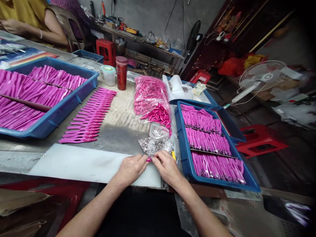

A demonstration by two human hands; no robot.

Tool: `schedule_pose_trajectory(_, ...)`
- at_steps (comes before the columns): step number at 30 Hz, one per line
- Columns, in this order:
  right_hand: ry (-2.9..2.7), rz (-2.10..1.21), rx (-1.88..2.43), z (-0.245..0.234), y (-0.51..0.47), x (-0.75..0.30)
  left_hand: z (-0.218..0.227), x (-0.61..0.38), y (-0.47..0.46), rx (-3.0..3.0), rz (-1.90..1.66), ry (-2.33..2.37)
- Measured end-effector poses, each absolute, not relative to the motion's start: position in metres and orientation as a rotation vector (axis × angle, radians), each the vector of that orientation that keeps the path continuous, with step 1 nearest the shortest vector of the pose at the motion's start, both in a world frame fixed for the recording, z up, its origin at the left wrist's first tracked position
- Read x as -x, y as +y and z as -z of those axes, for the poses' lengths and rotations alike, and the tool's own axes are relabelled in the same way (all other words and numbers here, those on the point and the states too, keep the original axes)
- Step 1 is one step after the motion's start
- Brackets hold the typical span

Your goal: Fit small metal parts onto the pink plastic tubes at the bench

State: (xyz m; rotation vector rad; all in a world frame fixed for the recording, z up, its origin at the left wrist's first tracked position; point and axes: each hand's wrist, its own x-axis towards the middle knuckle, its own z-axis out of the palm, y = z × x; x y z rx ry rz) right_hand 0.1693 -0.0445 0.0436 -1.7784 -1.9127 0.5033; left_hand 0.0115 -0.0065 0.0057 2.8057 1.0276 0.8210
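Note:
My left hand (132, 168) and my right hand (166, 166) meet at the near edge of a white board (81, 163), fingers pinched together on a small pink piece (149, 159) between them. Just beyond the fingertips lies a clear bag of small silver metal parts (154, 144). A yellow tool tip (174, 155) pokes out beside my right hand. A row of pink pieces (90, 117) lies on the table to the left.
A blue tray of pink pieces (189, 158) stands at the right, another blue tray (64, 108) at the left. A plastic bag of pink caps (151, 98), a red flask (121, 72) and a lidded cup (109, 75) stand behind. Another person's arm (53, 31) rests far left.

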Motion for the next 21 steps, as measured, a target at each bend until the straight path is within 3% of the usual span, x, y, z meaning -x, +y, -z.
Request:
schedule_pose_trajectory(14,-1.694,-0.815,1.798,-0.037,-0.040,-0.163,-0.005,-0.011,-0.006,-2.774,-0.808,0.984)
schedule_pose_trajectory(21,-1.746,-0.736,1.793,-0.030,-0.040,-0.162,-0.003,-0.009,-0.007,-2.779,-0.787,0.965)
